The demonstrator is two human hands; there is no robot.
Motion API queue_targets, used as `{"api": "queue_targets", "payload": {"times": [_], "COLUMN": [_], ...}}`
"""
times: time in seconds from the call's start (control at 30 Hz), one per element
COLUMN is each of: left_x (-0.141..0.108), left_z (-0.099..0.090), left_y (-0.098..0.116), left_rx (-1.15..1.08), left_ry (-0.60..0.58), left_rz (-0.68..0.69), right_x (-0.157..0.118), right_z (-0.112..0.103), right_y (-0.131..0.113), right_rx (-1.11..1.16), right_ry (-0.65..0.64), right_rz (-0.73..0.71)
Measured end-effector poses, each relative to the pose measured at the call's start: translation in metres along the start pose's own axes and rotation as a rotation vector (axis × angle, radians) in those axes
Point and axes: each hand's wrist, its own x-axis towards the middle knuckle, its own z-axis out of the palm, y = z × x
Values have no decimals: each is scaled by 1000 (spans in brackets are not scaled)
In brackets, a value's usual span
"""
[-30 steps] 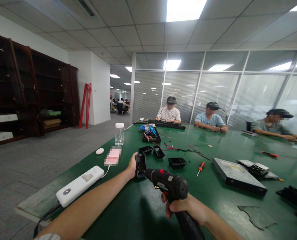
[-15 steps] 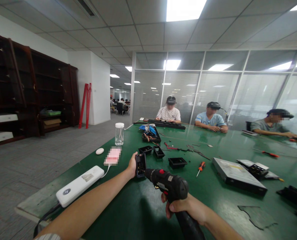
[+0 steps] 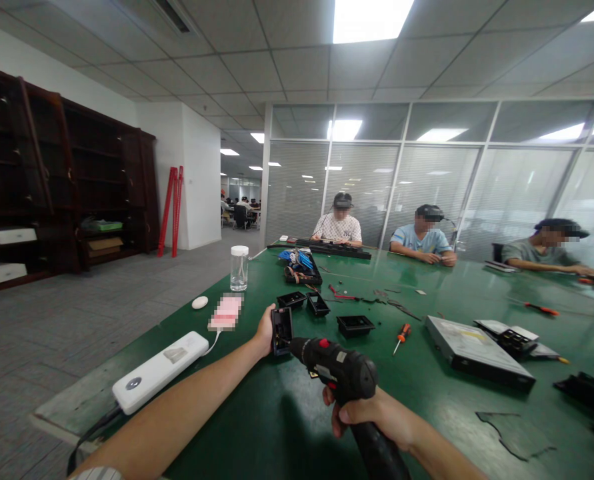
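Observation:
My left hand [image 3: 265,331] grips a small black open-topped plastic housing [image 3: 282,327] by its left side, tilted so that its hollow faces me. In my right hand [image 3: 361,413] is a black cordless drill [image 3: 334,363] with red buttons, held by its handle. The drill's chuck points left at the housing's lower right edge; whether the bit touches it I cannot tell. Similar black plastic housings lie just beyond: one [image 3: 291,300] behind my left hand, another [image 3: 318,305] beside it, and a third [image 3: 355,325] to the right.
An orange-handled screwdriver [image 3: 402,337] and a flat metal drive [image 3: 479,350] lie to the right. On the left are a white power bank [image 3: 161,372], a cabled phone [image 3: 225,312] and a clear jar [image 3: 239,270]. Cables fill a black tray [image 3: 314,277]. Several people sit across the green table [image 3: 247,427].

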Motion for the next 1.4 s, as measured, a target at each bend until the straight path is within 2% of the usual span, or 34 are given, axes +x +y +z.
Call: {"api": "queue_targets", "payload": {"times": [1.4], "left_x": [-1], "left_z": [0], "left_y": [1], "left_rx": [4], "left_ry": [13], "left_rz": [0], "right_x": [0], "right_z": [1], "right_y": [-2], "right_rx": [-26], "right_ry": [4], "right_rz": [3]}}
